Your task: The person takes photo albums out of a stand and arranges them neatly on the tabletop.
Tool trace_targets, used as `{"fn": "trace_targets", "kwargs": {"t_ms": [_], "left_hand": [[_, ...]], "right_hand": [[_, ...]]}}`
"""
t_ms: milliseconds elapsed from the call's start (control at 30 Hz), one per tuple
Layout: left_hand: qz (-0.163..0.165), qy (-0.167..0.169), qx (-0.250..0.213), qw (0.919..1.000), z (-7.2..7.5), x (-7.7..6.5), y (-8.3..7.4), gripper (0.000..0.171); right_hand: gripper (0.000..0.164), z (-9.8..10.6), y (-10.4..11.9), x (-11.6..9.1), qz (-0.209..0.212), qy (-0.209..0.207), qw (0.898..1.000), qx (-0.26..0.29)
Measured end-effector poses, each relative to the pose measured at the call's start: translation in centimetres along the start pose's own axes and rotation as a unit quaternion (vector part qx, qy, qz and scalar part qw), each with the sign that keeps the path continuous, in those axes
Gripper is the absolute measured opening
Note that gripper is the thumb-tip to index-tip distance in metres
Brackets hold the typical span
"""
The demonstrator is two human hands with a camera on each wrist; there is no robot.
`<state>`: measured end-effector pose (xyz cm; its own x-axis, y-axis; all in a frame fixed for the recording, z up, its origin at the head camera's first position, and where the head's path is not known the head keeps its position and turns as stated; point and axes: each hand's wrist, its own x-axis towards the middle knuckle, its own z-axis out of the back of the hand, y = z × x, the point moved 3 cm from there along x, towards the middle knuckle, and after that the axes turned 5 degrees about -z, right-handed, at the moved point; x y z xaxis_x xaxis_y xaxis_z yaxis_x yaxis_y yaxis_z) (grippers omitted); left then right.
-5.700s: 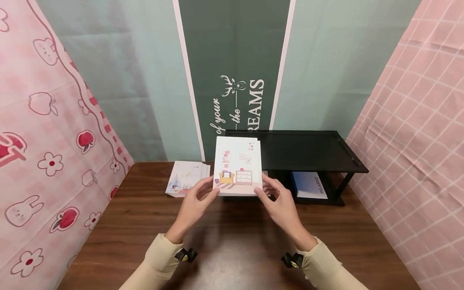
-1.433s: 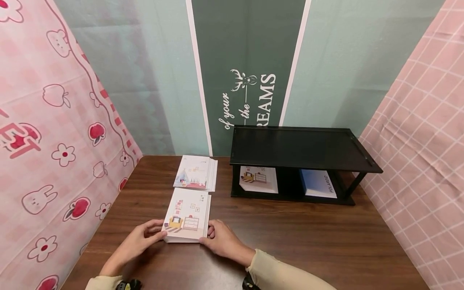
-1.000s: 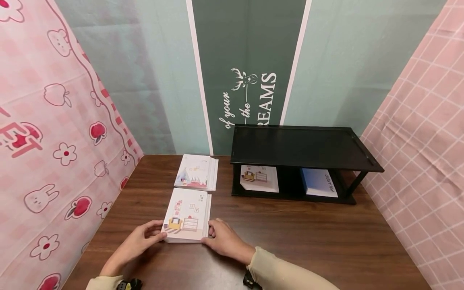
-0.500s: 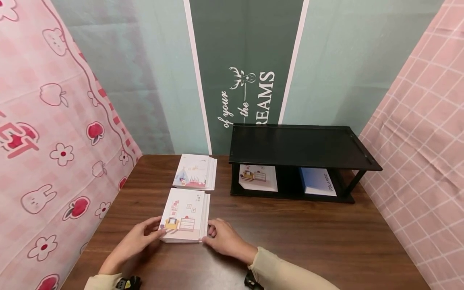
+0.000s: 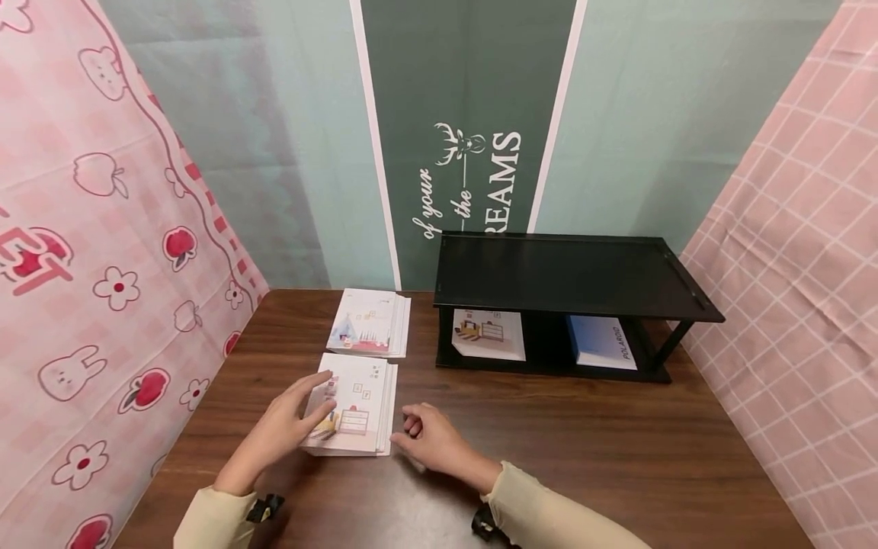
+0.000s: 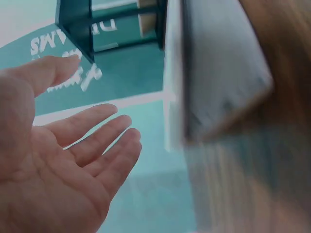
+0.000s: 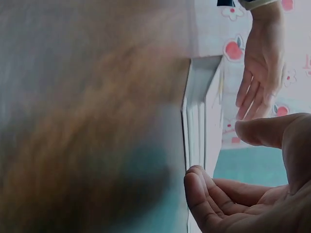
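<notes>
A stack of white notebooks (image 5: 358, 423) with a sofa and dresser drawn on the cover lies flat at the table's left. Just behind it lies a second notebook stack (image 5: 363, 328) with a tent drawing. My left hand (image 5: 277, 427) hovers over the front stack's left edge, fingers spread; the left wrist view shows that palm (image 6: 73, 155) holding nothing. Beside the stack's right edge, my right hand (image 5: 439, 438) has loosely bent fingers and holds nothing. In the right wrist view its thumb and fingers (image 7: 204, 194) stand apart near the notebooks' page edges (image 7: 197, 126).
A black two-tier rack (image 5: 569, 274) stands at the back right. On its lower level lie a notebook (image 5: 488, 335) with a similar cover and a blue-and-white POLAROID box (image 5: 604, 343). Patterned cloths hang at both sides, and a green cloth (image 5: 459, 76) hangs behind.
Both hands carried the notebooks from before the rack and set them down at the left. Since then both have let go; my left hand has risen over the stack, my right moved slightly off.
</notes>
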<state>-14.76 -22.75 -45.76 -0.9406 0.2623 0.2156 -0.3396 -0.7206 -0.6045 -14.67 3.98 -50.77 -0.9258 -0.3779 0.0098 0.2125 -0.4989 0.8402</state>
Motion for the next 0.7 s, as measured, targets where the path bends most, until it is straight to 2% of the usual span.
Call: {"fn": "trace_targets", "kwargs": {"t_ms": [300,533,700], "left_hand": [[-0.019,0.011,-0.031,0.9993,-2.3,2.8,-4.0,0.051],[-0.006,0.052,-0.069,0.9962,-5.0,4.9,-5.6,0.054],[-0.013,0.068,-0.089,0.9936,-6.4,5.9,-6.6,0.053]], "right_hand": [[0.047,2.5,-0.7,-0.3,0.002,-0.044,0.999,-0.002],[0.046,4.6,-1.8,-0.8,-0.010,-0.063,0.998,-0.006],[0.045,6.3,-2.5,-1.2,-0.018,-0.087,0.996,0.009]]}}
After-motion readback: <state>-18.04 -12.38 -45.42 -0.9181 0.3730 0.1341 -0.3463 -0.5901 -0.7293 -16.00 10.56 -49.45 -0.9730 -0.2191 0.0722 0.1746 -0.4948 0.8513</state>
